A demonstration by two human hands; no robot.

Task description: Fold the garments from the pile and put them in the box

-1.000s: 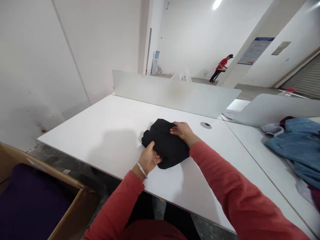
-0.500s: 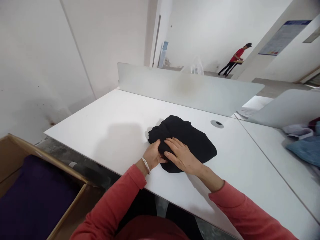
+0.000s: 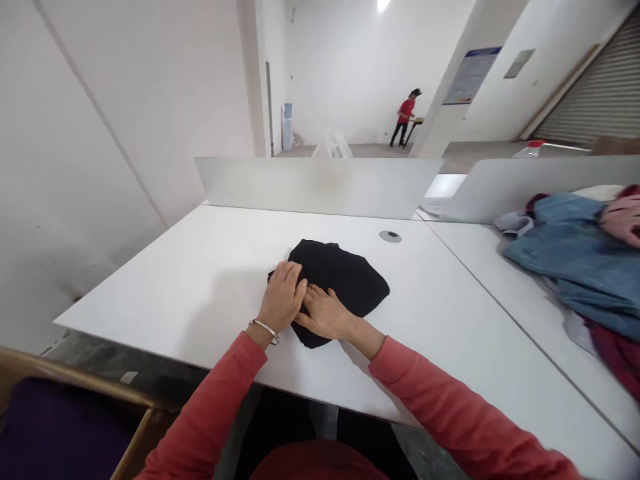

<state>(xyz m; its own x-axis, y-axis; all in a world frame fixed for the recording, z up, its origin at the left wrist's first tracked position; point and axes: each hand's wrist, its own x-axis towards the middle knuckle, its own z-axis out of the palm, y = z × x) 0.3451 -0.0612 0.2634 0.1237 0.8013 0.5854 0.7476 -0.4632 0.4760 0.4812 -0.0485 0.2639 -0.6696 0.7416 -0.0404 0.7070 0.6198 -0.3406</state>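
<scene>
A bunched, partly rolled black cloth (image 3: 345,273) lies on the white table (image 3: 470,333) in front of me; its exact kind does not show. My left hand (image 3: 283,293), with a silver bangle at the wrist, is wrapped over the rolled left end of the cloth. Close beside it, my right hand (image 3: 327,313) grips the same roll with bent fingers, its tips partly hidden by the left hand. The wide right part of the cloth spreads flat on the table.
At lower left stands a cardboard box (image 3: 85,373) holding dark purple fabric (image 3: 60,427). Several clothes, including a blue denim garment (image 3: 565,247), are heaped on the right. A low frosted divider (image 3: 320,187) edges the table's back. A person in red (image 3: 406,115) stands far behind.
My left hand has moved from the near side of the roll to over its left end. My right hand has slid lower, beside it. The view has turned rightward.
</scene>
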